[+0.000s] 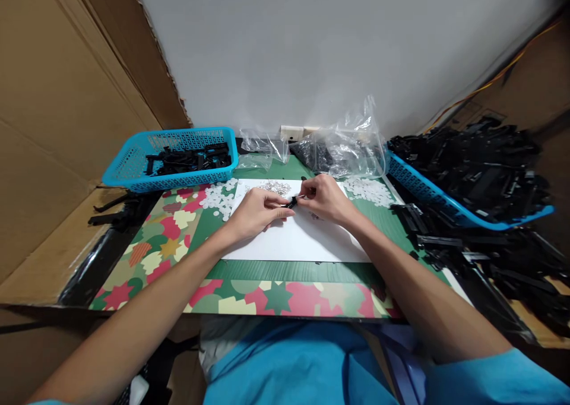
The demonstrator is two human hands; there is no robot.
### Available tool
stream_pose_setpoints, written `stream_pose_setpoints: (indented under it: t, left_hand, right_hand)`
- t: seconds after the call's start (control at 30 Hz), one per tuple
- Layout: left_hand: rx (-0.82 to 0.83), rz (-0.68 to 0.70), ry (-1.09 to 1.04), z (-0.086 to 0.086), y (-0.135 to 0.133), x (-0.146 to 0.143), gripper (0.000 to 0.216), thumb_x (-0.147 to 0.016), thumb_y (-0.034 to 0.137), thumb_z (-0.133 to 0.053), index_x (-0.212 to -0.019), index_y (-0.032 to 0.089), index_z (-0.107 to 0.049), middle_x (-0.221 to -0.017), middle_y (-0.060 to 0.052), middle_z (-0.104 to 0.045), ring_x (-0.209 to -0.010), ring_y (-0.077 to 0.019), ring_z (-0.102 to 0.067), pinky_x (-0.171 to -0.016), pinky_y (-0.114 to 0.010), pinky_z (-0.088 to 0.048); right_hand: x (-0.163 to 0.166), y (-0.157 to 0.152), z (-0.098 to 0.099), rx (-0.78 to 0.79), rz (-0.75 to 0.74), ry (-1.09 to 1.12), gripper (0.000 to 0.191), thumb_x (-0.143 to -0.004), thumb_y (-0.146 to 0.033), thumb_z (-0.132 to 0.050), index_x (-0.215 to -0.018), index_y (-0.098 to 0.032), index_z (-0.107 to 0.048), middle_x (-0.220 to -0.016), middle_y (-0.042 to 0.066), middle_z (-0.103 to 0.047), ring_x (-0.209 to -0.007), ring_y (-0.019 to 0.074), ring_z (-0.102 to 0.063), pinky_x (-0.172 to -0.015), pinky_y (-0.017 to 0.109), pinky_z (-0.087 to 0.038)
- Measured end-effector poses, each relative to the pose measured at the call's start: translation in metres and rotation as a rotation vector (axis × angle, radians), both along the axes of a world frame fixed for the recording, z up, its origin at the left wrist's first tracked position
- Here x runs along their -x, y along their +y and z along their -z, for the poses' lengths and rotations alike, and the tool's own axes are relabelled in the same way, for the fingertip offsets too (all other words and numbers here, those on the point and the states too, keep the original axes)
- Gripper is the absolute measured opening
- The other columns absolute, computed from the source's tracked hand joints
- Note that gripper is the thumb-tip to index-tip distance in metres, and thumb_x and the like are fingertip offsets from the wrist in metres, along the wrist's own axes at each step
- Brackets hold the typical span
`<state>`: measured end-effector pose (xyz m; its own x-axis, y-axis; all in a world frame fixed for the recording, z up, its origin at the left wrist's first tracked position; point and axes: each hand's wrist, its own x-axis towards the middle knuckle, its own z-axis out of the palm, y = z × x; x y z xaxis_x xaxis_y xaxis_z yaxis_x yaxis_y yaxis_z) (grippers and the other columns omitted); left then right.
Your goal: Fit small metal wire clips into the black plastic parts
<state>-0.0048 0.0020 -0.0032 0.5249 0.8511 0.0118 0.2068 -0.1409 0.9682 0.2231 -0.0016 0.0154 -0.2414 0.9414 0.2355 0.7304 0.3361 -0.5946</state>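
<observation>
My left hand (258, 214) and my right hand (327, 200) meet over a white sheet (303, 241) on the table. Between their fingertips sits a small black plastic part (293, 202), pinched by the left fingers and touched by the right fingers. Whether my right hand also holds a tiny metal piece is too small to tell. A heap of small metal springs (274, 186) lies on the sheet just beyond the hands. Piles of white round discs lie to the left (218, 198) and right (369, 190) of the sheet.
A blue basket (133, 167) with black parts stands at the back left. At the right, another blue basket (427, 185) overflows with black parts (481, 161), which spill onto the table. Clear plastic bags (347, 146) lie against the wall. Cardboard walls in the left side.
</observation>
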Motion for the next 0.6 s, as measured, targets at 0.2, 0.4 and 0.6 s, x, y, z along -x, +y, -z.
stream_pose_setpoints:
  t: [0.2, 0.4, 0.6]
  left_hand:
    - [-0.043, 0.011, 0.007, 0.001, 0.0, 0.001, 0.04, -0.089, 0.04, -0.082, -0.112, 0.008, -0.082, -0.078, -0.011, -0.078, -0.053, -0.0112, -0.06, -0.042, -0.021, -0.045]
    - [-0.039, 0.004, 0.032, -0.002, 0.0, 0.001, 0.042, -0.086, 0.04, -0.084, -0.114, 0.009, -0.083, -0.079, -0.011, -0.079, -0.053, -0.0114, -0.059, -0.042, -0.022, -0.044]
    - [-0.03, -0.004, 0.046, -0.001, -0.001, 0.001, 0.041, -0.085, 0.039, -0.086, -0.113, 0.01, -0.084, -0.078, -0.012, -0.079, -0.049, -0.0099, -0.055, -0.041, -0.022, -0.04]
  right_hand:
    - [0.001, 0.0, 0.002, 0.046, -0.015, 0.031, 0.015, -0.079, -0.018, -0.066, -0.063, -0.016, -0.066, -0.059, -0.001, -0.057, -0.06, 0.0122, -0.046, -0.059, 0.029, -0.031]
    - [-0.007, -0.002, -0.002, 0.127, -0.015, 0.083, 0.022, -0.086, -0.032, -0.071, -0.073, -0.015, -0.076, -0.064, 0.003, -0.066, -0.059, 0.0138, -0.052, -0.056, 0.028, -0.034]
    - [-0.02, 0.001, -0.005, 0.072, 0.114, 0.207, 0.034, -0.092, -0.041, -0.068, -0.104, -0.013, -0.084, -0.071, 0.006, -0.07, -0.059, 0.0153, -0.051, -0.055, 0.031, -0.034]
